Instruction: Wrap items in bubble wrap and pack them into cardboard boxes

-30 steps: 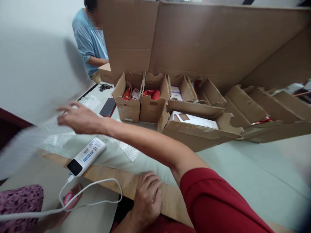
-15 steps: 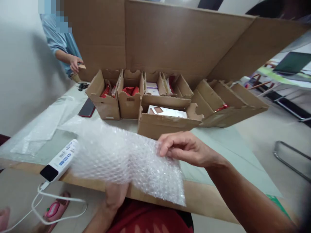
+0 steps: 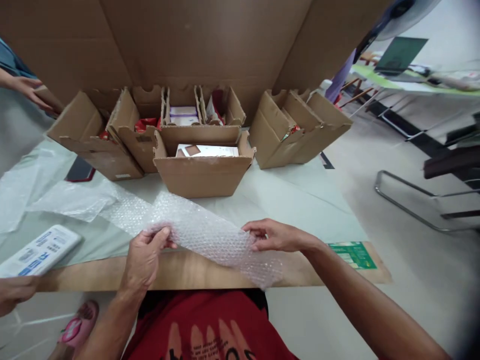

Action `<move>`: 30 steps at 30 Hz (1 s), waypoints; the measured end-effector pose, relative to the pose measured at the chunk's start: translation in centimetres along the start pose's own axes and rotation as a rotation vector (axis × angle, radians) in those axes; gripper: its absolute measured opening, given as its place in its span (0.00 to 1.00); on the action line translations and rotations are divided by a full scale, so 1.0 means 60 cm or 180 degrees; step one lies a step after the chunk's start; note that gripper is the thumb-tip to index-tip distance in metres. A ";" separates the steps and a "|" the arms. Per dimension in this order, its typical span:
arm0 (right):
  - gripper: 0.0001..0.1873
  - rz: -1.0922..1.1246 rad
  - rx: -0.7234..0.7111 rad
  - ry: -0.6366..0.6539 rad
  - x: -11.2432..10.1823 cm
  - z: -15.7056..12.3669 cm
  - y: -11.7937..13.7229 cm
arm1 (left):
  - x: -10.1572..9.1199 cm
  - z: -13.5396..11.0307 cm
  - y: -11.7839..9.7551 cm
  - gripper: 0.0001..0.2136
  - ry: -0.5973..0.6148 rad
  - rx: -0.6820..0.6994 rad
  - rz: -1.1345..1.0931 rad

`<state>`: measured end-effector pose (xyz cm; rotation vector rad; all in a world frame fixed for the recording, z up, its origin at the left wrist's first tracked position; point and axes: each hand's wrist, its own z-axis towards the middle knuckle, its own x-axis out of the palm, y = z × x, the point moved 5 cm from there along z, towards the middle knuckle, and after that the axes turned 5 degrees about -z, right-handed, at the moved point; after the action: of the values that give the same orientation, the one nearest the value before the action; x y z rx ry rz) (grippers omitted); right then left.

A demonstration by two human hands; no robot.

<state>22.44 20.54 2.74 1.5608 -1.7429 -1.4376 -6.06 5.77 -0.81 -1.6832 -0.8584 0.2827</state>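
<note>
A strip of clear bubble wrap (image 3: 210, 235) lies slanted over the near edge of the table, directly in front of me. My left hand (image 3: 148, 252) pinches its near edge, thumb on top. At the strip's right part, my right hand (image 3: 275, 236) grips it between thumb and fingers. The right end of the wrap hangs loose beyond that hand. More clear plastic film (image 3: 75, 197) spreads to the left, running up to the bubble wrap. Just behind the wrap stands a small cardboard box (image 3: 204, 177) with a white printed box (image 3: 217, 151) in it.
Several open cardboard bins (image 3: 129, 135) line the back, below a tall cardboard panel (image 3: 210, 45). A dark phone-like slab (image 3: 80, 169) lies at left. Another person's hand (image 3: 17, 290) is at a white device (image 3: 41, 252); one more hand (image 3: 33, 92) shows at upper left.
The bubble wrap has come down flatter onto the table. My left hand has come out from beneath it and now grips its near edge. The view has shifted right; a hand appears by the white device.
</note>
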 end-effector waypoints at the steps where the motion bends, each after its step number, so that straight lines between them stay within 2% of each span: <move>1: 0.18 -0.0005 0.0020 -0.0080 -0.006 -0.005 -0.011 | -0.004 0.003 -0.004 0.15 -0.0026 0.0076 0.0289; 4: 0.18 -0.0022 0.0053 -0.0710 -0.043 -0.012 -0.034 | -0.007 0.014 -0.011 0.14 0.0008 0.0272 0.1147; 7: 0.16 -0.0747 0.0005 -0.1940 -0.083 -0.017 -0.033 | -0.001 0.024 -0.006 0.15 -0.0102 0.0295 0.1478; 9: 0.12 -0.1370 -0.0189 -0.2593 -0.081 -0.022 -0.015 | 0.004 0.029 0.002 0.17 -0.0195 0.0214 0.1539; 10: 0.11 -0.1581 -0.0358 -0.2682 -0.066 -0.021 -0.005 | 0.006 0.030 0.006 0.18 -0.0224 0.0168 0.1557; 11: 0.11 -0.1726 -0.0556 -0.2586 -0.046 -0.015 0.006 | 0.007 0.031 0.009 0.19 -0.0235 0.0126 0.1565; 13: 0.13 -0.1980 -0.0883 -0.2115 0.004 0.006 0.022 | 0.008 0.030 0.014 0.20 -0.0212 0.0082 0.1560; 15: 0.18 -0.2302 -0.0945 -0.1663 0.044 0.037 0.026 | 0.009 0.028 0.014 0.21 -0.0169 0.0077 0.1554; 16: 0.17 -0.2444 -0.0874 -0.1502 0.055 0.054 0.023 | 0.009 0.027 0.013 0.22 -0.0140 0.0072 0.1556; 19: 0.07 -0.2575 -0.0599 -0.1301 0.058 0.096 0.006 | 0.010 0.024 0.009 0.24 0.0005 0.0008 0.1571; 21: 0.10 -0.2521 -0.0594 -0.1291 0.050 0.107 -0.003 | 0.011 0.020 0.006 0.25 0.0153 -0.0049 0.1564; 23: 0.08 -0.2532 -0.0765 -0.1305 0.048 0.105 -0.008 | 0.010 0.017 0.004 0.25 0.0298 -0.0094 0.1548; 26: 0.09 -0.2651 -0.0951 -0.1358 0.051 0.093 -0.012 | 0.007 0.016 0.005 0.22 0.0460 -0.0150 0.1585; 28: 0.08 -0.2629 -0.0928 -0.1399 0.049 0.090 -0.015 | 0.004 0.016 0.005 0.20 0.0561 -0.0183 0.1655; 30: 0.11 -0.2478 -0.0897 -0.1394 0.043 0.092 -0.018 | 0.001 0.017 0.004 0.19 0.0685 -0.0227 0.1722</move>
<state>17.69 20.72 -1.19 1.9637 -1.0480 -2.4192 -6.54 6.52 -1.30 -1.9528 -0.2441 0.4300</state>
